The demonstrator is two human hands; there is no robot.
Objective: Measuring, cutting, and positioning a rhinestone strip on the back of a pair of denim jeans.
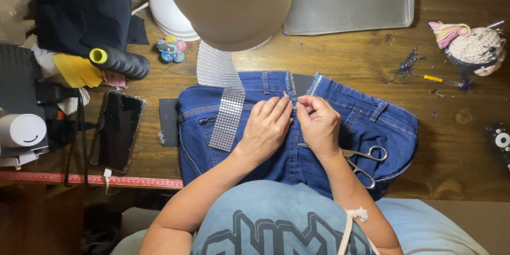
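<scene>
A pair of blue jeans lies on the wooden table, its waistband cut open with frayed edges. My left hand rests on the denim, fingertips pinching the left cut edge near the waistband. My right hand pinches the right side of the same slit, fingers closed on the fabric. A strip of silver rhinestone mesh runs from under the lamp down across the jeans, just left of my left hand. Silver scissors lie on the jeans beside my right wrist.
A beige lamp shade hangs over the table's back. A metal tray, a phone, a black thread spool, a red measuring tape, a crocheted pincushion and a black cloth patch surround the jeans.
</scene>
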